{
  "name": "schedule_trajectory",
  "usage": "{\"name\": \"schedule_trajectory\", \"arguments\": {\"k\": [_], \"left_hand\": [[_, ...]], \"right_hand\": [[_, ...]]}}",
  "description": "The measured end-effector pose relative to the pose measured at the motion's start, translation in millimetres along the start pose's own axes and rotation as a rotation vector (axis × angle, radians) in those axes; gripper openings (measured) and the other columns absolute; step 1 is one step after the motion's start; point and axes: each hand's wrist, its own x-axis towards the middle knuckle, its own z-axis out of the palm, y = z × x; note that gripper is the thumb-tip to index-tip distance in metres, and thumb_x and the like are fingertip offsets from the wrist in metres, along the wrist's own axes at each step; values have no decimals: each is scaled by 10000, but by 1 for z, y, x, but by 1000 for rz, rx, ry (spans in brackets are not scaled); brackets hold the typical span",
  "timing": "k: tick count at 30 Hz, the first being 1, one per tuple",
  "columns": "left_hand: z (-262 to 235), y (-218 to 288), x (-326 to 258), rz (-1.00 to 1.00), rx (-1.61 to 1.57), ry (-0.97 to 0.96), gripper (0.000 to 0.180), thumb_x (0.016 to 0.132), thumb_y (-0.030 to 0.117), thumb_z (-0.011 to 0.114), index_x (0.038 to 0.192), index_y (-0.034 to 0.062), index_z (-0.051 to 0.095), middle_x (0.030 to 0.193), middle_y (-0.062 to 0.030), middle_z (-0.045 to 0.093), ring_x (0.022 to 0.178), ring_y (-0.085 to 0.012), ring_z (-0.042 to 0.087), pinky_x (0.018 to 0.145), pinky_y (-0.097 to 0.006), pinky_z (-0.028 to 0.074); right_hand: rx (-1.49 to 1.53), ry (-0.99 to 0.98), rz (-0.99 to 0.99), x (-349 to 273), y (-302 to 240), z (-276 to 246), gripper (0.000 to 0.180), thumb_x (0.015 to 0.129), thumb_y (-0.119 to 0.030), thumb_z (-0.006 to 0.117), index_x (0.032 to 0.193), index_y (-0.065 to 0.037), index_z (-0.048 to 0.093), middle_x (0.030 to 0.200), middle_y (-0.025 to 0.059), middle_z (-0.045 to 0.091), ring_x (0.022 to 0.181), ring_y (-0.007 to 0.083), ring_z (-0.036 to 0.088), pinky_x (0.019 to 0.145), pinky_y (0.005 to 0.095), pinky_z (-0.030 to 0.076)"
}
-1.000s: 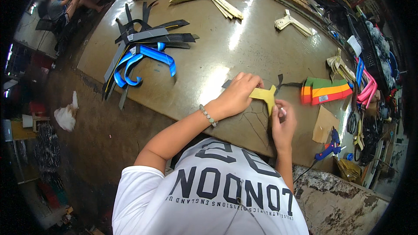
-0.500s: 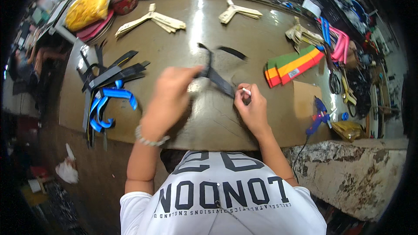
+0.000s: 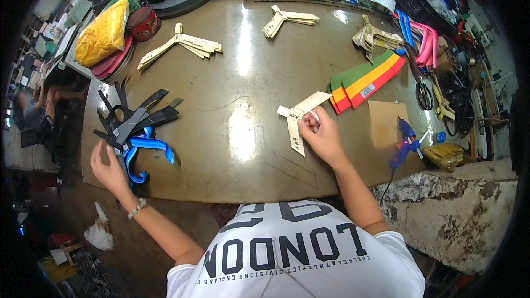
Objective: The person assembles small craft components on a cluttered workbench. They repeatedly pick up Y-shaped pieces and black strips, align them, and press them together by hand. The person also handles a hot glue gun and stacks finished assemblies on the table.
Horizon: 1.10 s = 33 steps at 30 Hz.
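My right hand [image 3: 320, 138] is closed round a short white pen-like stick [image 3: 314, 116]. Under its fingertips lies a cream Y-shaped template [image 3: 295, 127] with handwriting on it, flat on the table. At the left edge of the table, my left hand [image 3: 109, 170] has its fingers spread and holds nothing. It is beside a heap of black straps [image 3: 130, 124], at the heap's near side; whether the fingertips touch it I cannot tell. Blue straps [image 3: 152, 143] lie just right of that hand. Faint drawn lines [image 3: 281, 160] show on the tabletop.
Further bundles of cream templates [image 3: 179, 44] lie at the back. Green, yellow and red striped bands [image 3: 370, 83] are on the right, near brown cardboard [image 3: 386, 124] and a blue glue gun [image 3: 406, 143] with its cord. A yellow bag [image 3: 102, 33] sits back left.
My left hand has left the black strap piece in the middle and moved to the strap heap at the left. The cream template now shows under my right hand, which keeps the white stick.
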Motion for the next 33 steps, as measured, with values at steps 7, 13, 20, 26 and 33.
{"name": "schedule_trajectory", "arguments": {"k": [7, 13, 20, 26, 33], "left_hand": [[71, 241, 93, 346, -1111, -412, 273, 928, 181, 648, 1134, 5, 677, 1053, -89, 702, 957, -142, 646, 864, -269, 490], [216, 409, 91, 344, -989, -635, 225, 852, 119, 681, 1059, 34, 706, 1015, -200, 686, 864, -260, 677, 802, -341, 534], [287, 437, 73, 250, -1008, -767, 133, 811, 51, 644, 911, -31, 674, 925, -227, 634, 908, -382, 610, 807, -438, 493], [280, 437, 77, 232, -989, -838, 152, 906, 98, 575, 909, -48, 616, 908, -227, 619, 859, -390, 593, 782, -435, 480], [278, 428, 74, 116, -1095, -851, 183, 925, 143, 599, 932, -39, 613, 853, -181, 596, 792, -317, 586, 757, -379, 476]], "right_hand": [[28, 124, -286, 129, -32, -18, 267, 819, -103, 697, 751, -43, 446, 707, 10, 534, 655, 84, 500, 600, 275, 444], [267, 254, -150, 260, -21, -9, 221, 761, -87, 670, 755, -29, 456, 657, 55, 548, 589, 139, 510, 571, 338, 458], [37, 380, 56, 309, 14, 29, 242, 711, -138, 694, 761, -13, 494, 637, 87, 548, 574, 200, 525, 583, 359, 462], [-72, 400, 199, 291, -10, 39, 251, 748, -87, 660, 919, 62, 553, 679, 110, 569, 608, 208, 551, 623, 356, 477], [-181, 520, 207, 296, -28, 53, 161, 802, -90, 623, 843, 23, 517, 694, 161, 575, 632, 313, 567, 628, 424, 458]]}}
